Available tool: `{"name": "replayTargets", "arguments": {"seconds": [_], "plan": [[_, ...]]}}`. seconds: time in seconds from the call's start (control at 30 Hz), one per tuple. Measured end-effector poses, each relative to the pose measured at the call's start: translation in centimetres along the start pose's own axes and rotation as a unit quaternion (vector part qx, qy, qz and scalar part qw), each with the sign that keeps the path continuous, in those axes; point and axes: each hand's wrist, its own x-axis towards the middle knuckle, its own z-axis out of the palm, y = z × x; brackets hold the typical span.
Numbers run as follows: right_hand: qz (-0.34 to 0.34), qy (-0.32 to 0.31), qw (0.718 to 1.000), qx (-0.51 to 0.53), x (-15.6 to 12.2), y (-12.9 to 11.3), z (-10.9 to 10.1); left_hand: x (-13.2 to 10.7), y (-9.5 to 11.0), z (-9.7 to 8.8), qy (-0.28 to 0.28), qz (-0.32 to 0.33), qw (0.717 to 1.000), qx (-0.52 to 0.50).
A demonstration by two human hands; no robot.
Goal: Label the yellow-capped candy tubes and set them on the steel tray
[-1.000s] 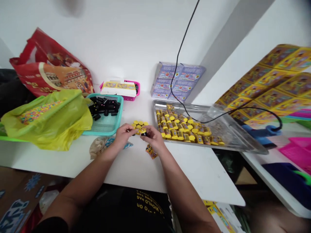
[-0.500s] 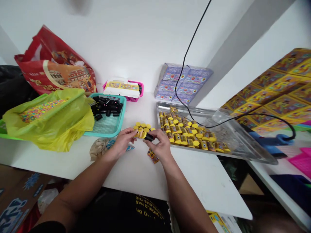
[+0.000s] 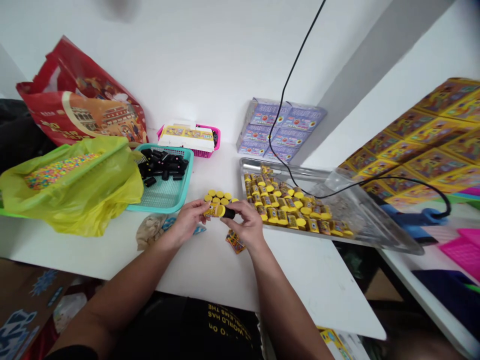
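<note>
Between my hands is a small black cylinder [image 3: 228, 213] with a yellow cap facing left. My right hand [image 3: 247, 222] is closed on its black end, thumb and fingers pinching it. My left hand [image 3: 190, 219] pinches a yellow printed label [image 3: 213, 210], which meets the capped end; how far the two overlap I cannot tell. Just behind them, several yellow-capped pieces [image 3: 217, 194] stand in a cluster on the white table [image 3: 195, 270]. A few printed labels [image 3: 235, 242] lie below my right hand. Beside my left forearm is a crumpled beige and blue cloth-like thing [image 3: 150, 231].
A metal tray [image 3: 378, 235] at right holds many yellow-capped printed cylinders, with a black cable [image 3: 288, 75] crossing it. At left are a teal basket [image 3: 161, 197] of black cylinders and a yellow bag [image 3: 86, 200] of coloured beads. Purple boxes [image 3: 281, 125] stand against the wall.
The view has shifted very slightly. Both hands keep their holds at almost the same spot, and the black cylinder's tilt looks a little flatter.
</note>
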Motion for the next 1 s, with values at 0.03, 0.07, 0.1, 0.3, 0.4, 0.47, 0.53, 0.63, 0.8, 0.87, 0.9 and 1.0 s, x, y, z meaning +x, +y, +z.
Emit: {"name": "replayTargets", "arguments": {"seconds": [0.03, 0.07, 0.1, 0.3, 0.4, 0.47, 0.53, 0.63, 0.8, 0.87, 0.9, 1.0], "plan": [[-0.001, -0.004, 1.0, -0.008, 0.1, 0.0, 0.0, 0.0, 0.0, 0.0, -0.008, -0.004, 1.0, -0.001], [-0.001, -0.008, 1.0, -0.016, 0.2, 0.0, 0.0, 0.0, -0.1, -0.1, -0.015, -0.007, 1.0, -0.002], [-0.001, -0.011, 1.0, -0.023, 0.2, 0.0, 0.0, 0.0, -0.2, -0.1, -0.021, -0.011, 1.0, -0.002], [-0.001, -0.024, 0.999, -0.045, 0.1, 0.2, 0.0, 0.0, -0.4, -0.2, -0.021, -0.024, 0.999, -0.014], [-0.009, -0.027, 0.998, -0.059, 0.0, 0.2, 0.1, -0.1, -0.4, 0.0, -0.014, -0.026, 0.999, -0.015], [-0.013, -0.026, 0.998, -0.063, 0.0, 0.1, 0.2, 0.0, -0.5, 0.0, -0.015, -0.027, 0.999, -0.017], [-0.017, -0.024, 0.998, -0.063, 0.0, 0.1, 0.2, 0.1, -0.6, -0.1, -0.017, -0.024, 0.999, -0.02], [-0.026, -0.025, 0.997, -0.068, -0.1, 0.1, 0.2, 0.2, -0.8, -0.2, -0.023, -0.019, 0.999, -0.02], [-0.044, -0.018, 0.995, -0.086, -0.1, 0.1, 0.2, 0.2, -1.0, -0.1, -0.027, -0.01, 1.0, -0.01], [-0.043, -0.017, 0.995, -0.086, -0.1, 0.0, 0.2, 0.2, -1.1, -0.1, -0.025, -0.003, 1.0, -0.004], [-0.042, -0.017, 0.995, -0.086, -0.2, 0.0, 0.3, 0.2, -1.1, -0.1, -0.026, 0.001, 1.0, -0.001], [-0.025, -0.025, 0.996, -0.087, -0.3, 0.1, 0.4, 0.3, -1.0, -0.1, -0.029, 0.007, 1.0, 0.009]]}}
